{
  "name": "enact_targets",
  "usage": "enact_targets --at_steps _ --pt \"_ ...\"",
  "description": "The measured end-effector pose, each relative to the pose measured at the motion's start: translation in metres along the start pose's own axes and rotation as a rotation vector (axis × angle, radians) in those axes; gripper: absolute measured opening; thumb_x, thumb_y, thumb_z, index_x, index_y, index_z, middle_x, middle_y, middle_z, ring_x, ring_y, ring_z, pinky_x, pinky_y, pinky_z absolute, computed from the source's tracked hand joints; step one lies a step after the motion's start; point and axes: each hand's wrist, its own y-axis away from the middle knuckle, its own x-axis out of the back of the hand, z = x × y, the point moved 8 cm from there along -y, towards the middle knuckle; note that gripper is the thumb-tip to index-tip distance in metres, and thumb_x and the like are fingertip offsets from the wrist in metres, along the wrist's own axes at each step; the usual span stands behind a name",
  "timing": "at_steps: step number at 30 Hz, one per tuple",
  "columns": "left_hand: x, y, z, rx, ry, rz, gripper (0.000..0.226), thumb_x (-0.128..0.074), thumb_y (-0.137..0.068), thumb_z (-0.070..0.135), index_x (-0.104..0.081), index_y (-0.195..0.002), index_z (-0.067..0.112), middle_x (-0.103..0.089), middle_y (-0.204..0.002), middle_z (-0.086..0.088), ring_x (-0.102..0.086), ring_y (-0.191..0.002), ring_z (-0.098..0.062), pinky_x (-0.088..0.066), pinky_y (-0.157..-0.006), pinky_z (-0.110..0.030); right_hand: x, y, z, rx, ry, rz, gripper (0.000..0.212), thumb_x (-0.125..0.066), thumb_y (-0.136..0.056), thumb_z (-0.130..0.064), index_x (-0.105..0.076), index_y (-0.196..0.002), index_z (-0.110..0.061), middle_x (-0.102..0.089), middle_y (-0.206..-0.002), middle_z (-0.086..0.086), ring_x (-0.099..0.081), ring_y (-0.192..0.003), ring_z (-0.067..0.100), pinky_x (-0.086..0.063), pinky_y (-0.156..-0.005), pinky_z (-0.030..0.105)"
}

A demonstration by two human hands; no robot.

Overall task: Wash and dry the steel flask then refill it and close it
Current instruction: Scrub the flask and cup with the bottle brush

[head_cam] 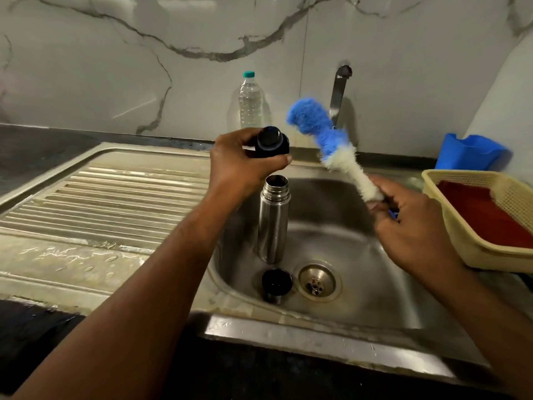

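The steel sink (375, 284) filled the middle of the view, its ribbed drainboard (101, 203) running off toward nine o'clock and a cream basket (461, 241) holding something red perched on the rim at three o'clock. At the basin's centre the steel flask (273, 220) stood upright with its mouth open, and at six o'clock from it a dark cup lid (276, 284) lay just beside the drain (317, 281). At twelve o'clock, against the marble wall, stood a clear water bottle (250, 102), with the tap (340, 90) toward one o'clock; no water showed running. The right hand (409, 223) was closed around the handle of a bottle brush (331, 140), its blue and white bristles raised toward the tap. The left hand (245, 163) gripped the black stopper (272, 140) above the flask's mouth. Judging from this, the flask had been taken apart and the washing was in its early part: scrubbing looked about to fall on stopper or flask, while rinsing, drying, refilling and closing all remained.
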Motion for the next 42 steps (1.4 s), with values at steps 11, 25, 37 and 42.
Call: enact_targets --at_steps 11,25,37,42 --pt "-0.054 0.064 -0.002 -0.059 -0.888 -0.845 0.043 -0.100 -0.056 0.036 -0.072 -0.088 0.034 -0.065 -0.083 0.015 -0.059 -0.076 0.000 -0.044 -0.064 -0.016 0.004 -0.005 0.016 -0.040 0.010 -0.019 0.047 -0.063 -0.099 -0.014 -0.058 -0.144 -0.026 -0.072 -0.122 0.005 -0.067 -0.102 0.021 -0.043 -0.083 0.024" --pt "-0.068 0.113 -0.107 0.233 -1.312 -1.264 0.040 -0.095 -0.073 0.025 -0.069 -0.098 0.008 -0.072 -0.097 -0.005 -0.075 -0.090 -0.023 -0.064 -0.076 -0.035 -0.009 -0.011 0.024 -0.009 -0.039 -0.057 0.049 -0.064 -0.099 -0.016 -0.056 -0.145 -0.031 -0.071 -0.129 0.002 -0.067 -0.111 0.020 -0.055 -0.097 0.036" --pt "-0.079 0.110 -0.095 0.097 -1.385 -1.209 0.065 -0.093 -0.071 0.049 -0.071 -0.126 0.020 -0.072 -0.119 -0.001 -0.072 -0.105 -0.022 -0.060 -0.089 -0.036 -0.004 -0.001 0.035 -0.216 -0.063 -0.066 0.030 -0.067 -0.097 -0.020 -0.063 -0.127 -0.020 -0.071 -0.110 0.001 -0.067 -0.091 0.014 -0.058 -0.080 0.036" --pt "-0.067 0.078 -0.005 -0.159 -1.136 -0.734 0.047 -0.083 -0.069 0.063 -0.074 -0.097 0.027 -0.073 -0.096 0.003 -0.071 -0.093 -0.022 -0.061 -0.082 -0.039 0.021 -0.006 0.021 -0.383 -0.015 -0.081 0.027 -0.070 -0.094 -0.023 -0.064 -0.119 -0.023 -0.075 -0.094 0.001 -0.072 -0.078 0.015 -0.060 -0.069 0.036"
